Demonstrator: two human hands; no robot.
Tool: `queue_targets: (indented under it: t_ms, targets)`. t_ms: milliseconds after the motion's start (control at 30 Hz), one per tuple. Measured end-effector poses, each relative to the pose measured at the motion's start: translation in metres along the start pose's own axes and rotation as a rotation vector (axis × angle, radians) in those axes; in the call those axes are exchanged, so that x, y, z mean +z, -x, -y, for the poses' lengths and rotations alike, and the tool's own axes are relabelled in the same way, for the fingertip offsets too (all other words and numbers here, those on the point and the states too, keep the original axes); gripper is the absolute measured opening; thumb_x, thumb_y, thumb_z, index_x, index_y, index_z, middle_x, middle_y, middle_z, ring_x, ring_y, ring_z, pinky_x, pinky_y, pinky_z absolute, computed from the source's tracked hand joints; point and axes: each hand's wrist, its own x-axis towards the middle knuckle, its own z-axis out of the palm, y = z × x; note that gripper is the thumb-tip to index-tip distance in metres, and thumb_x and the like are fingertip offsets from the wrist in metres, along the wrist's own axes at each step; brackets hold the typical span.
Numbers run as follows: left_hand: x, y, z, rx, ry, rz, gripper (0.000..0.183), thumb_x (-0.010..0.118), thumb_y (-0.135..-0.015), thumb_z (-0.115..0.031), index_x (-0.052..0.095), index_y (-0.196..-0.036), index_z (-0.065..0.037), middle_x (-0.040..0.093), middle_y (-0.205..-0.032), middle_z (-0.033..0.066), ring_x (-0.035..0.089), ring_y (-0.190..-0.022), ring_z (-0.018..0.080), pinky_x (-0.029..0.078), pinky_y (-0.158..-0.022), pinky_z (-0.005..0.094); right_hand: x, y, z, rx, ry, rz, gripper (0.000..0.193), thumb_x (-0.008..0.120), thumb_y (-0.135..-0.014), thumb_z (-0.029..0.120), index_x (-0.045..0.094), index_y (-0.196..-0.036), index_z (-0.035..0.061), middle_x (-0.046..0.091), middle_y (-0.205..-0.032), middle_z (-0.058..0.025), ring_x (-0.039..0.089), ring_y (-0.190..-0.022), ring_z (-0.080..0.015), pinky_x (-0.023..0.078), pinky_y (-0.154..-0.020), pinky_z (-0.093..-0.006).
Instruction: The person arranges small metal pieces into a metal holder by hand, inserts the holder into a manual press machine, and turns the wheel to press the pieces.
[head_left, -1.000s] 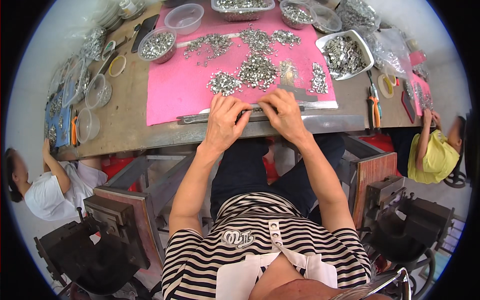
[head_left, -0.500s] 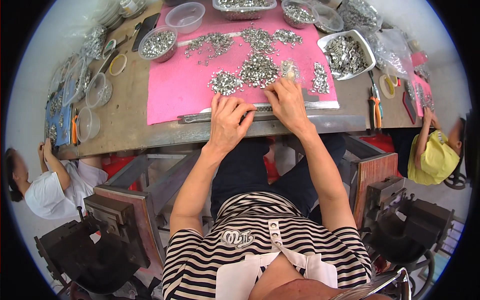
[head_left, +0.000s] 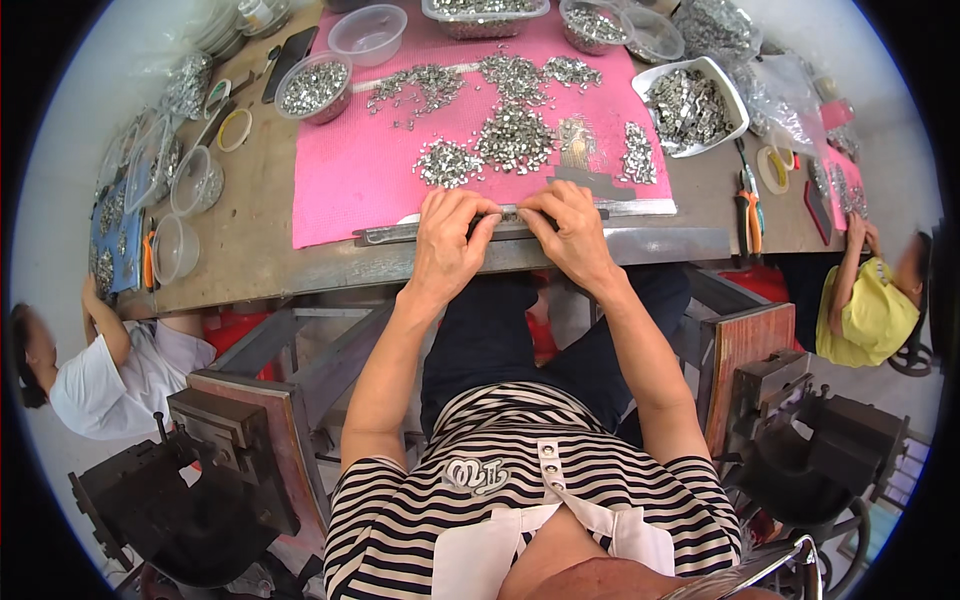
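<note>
Along the near edge of the pink mat [head_left: 340, 205] lies a long, narrow metal bar [head_left: 385, 236]. My left hand [head_left: 448, 240] is over it, thumb and fingertips pinched together. Close by on the right, my right hand [head_left: 570, 232] pinches at the same bar, its thumb almost meeting the left one. Whatever tiny piece the fingertips hold is hidden. Just beyond the hands are a pile of small silvery metal parts [head_left: 515, 138] and a smaller pile of shiny pieces [head_left: 446, 162]. A flat grey strip [head_left: 590, 184] lies beyond my right hand.
A tub of metal parts [head_left: 314, 90] stands at the mat's left, beside an empty clear bowl [head_left: 367, 35]. A white tray of parts [head_left: 742, 110] is at the right, with orange-handled pliers [head_left: 748, 222] nearer me. Co-workers sit at both sides.
My right hand has drawn back from the piles, down to the bar and nearer my left hand. My left hand has shifted slightly, its fingers more closed. The grey strip now shows.
</note>
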Motion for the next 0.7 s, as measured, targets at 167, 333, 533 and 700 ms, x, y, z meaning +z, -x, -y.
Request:
queue_targets:
  t_ms: [167, 333, 533, 700]
  targets:
    - [0.001, 0.0, 0.003, 0.092, -0.045, -0.03, 0.008, 0.072, -0.087, -0.004, 0.07, -0.094, -0.002, 0.066, -0.089, 0.0101, 0.059, -0.086, 0.0285, 0.045, -0.083, 0.0388, -0.003, -0.014, -0.015, 0.055, 0.054, -0.015, 0.015, 0.073, -0.086, 0.006, 0.074, -0.101, 0.0067, 0.063, -0.094, -0.0081, 0.06, -0.09, -0.0271, 0.044, -0.08, -0.0396]
    - [0.003, 0.0, 0.005, 0.04, 0.005, -0.044, 0.008, 0.072, -0.087, -0.006, 0.071, -0.094, -0.003, 0.066, -0.089, 0.0095, 0.059, -0.086, 0.0293, 0.045, -0.082, 0.0404, -0.005, -0.025, -0.022, 0.063, 0.202, 0.024, 0.02, 0.069, -0.088, 0.006, 0.075, -0.107, 0.0094, 0.059, -0.095, -0.0105, 0.058, -0.089, -0.0297, 0.046, -0.081, -0.0411]
    - [0.01, 0.0, -0.003, 0.031, -0.106, -0.079, 0.017, 0.078, -0.084, -0.018, 0.071, -0.093, -0.005, 0.064, -0.088, 0.0071, 0.058, -0.085, 0.0288, 0.045, -0.083, 0.0423, -0.022, -0.02, -0.029, 0.065, 0.168, 0.102, 0.012, 0.069, -0.089, 0.007, 0.075, -0.1, 0.0077, 0.059, -0.088, -0.012, 0.058, -0.088, -0.0306, 0.046, -0.078, -0.0417]
    - [0.013, 0.0, -0.002, 0.061, -0.208, -0.117, 0.023, 0.081, -0.08, -0.023, 0.071, -0.093, -0.007, 0.062, -0.086, 0.0059, 0.057, -0.084, 0.0276, 0.044, -0.082, 0.0414, -0.025, -0.019, -0.03, 0.113, 0.106, 0.077, 0.011, 0.07, -0.089, 0.009, 0.074, -0.098, 0.007, 0.058, -0.087, -0.0119, 0.058, -0.087, -0.0308, 0.045, -0.077, -0.0427]
